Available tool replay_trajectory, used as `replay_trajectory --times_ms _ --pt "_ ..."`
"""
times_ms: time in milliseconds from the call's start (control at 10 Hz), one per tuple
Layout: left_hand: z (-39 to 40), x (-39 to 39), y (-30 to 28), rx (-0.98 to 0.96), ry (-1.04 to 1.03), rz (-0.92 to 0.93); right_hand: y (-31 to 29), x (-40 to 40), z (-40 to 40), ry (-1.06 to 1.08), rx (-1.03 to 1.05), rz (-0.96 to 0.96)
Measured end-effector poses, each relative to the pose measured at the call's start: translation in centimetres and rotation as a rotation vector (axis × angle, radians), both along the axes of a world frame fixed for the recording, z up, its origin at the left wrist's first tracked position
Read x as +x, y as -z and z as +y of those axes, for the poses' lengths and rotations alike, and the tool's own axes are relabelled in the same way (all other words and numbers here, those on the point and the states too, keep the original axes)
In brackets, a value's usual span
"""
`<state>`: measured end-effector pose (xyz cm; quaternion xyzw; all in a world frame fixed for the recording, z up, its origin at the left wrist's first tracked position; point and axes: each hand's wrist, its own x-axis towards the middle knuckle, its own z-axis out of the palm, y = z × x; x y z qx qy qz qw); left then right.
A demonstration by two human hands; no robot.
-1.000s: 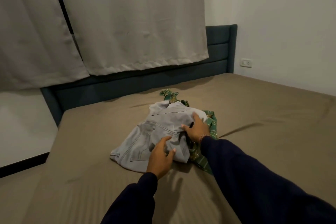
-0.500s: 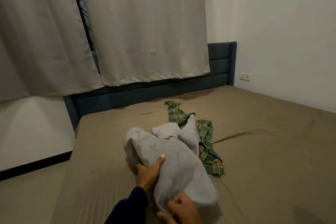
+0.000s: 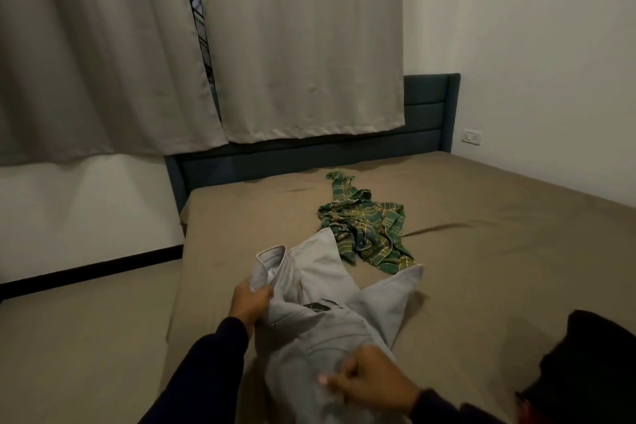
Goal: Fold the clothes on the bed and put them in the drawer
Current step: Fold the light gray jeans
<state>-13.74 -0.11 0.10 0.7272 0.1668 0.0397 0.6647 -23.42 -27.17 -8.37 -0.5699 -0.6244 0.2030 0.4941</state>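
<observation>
A pair of light grey jeans (image 3: 323,306) lies stretched out on the brown bed (image 3: 481,251), pulled toward me. My left hand (image 3: 249,299) grips the jeans at their upper left end. My right hand (image 3: 368,380) grips the fabric nearer to me, at the bottom of the view. A crumpled green plaid shirt (image 3: 364,227) lies on the bed just beyond the jeans, touched by neither hand. No drawer is in view.
A dark blue headboard (image 3: 423,113) runs along the far side of the bed, with beige curtains (image 3: 292,45) hanging over it. A wall socket (image 3: 472,137) is at the right. Floor lies to the left of the bed (image 3: 86,337).
Both hands took the grey jeans off the plaid shirt and drew them toward me, spreading them out. The plaid shirt now lies uncovered. The view has shifted back and left.
</observation>
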Motion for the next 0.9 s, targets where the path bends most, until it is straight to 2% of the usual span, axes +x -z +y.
replay_trajectory --times_ms 100,200,300,400,500,600,700,800,900 --pt "0.7 -1.6 -1.3 -0.030 0.063 -0.035 -3.9 4.6 2.3 1.245 -0.183 0.135" --pt "1.0 -2.6 -3.0 -0.193 0.118 -0.078 -7.6 6.9 3.7 1.335 -0.319 0.414" --pt "1.5 -4.4 -5.6 -0.370 0.185 -0.112 -6.2 9.5 3.5 1.216 -0.451 0.627" --pt "2.9 -5.9 -7.5 -0.478 0.345 -0.047 -6.2 8.4 3.3 1.047 -0.615 0.673" --pt "4.5 -5.4 -8.1 -0.327 0.473 -0.016 -6.7 7.8 3.2 0.932 -0.558 0.570" --pt "4.8 -4.1 -7.9 0.260 0.608 -0.003 -9.2 7.5 3.3 0.974 -0.268 0.500" --pt "4.5 -2.1 -8.1 0.513 0.466 -0.038 -13.1 8.0 2.9 1.108 -0.054 0.450" --pt "5.7 0.9 -10.2 0.470 0.146 -0.106 -18.1 8.6 1.2 1.218 0.041 0.336" --pt "6.3 2.1 -16.0 0.223 -0.079 -0.249 -24.6 9.3 -1.7 1.365 0.185 0.281"
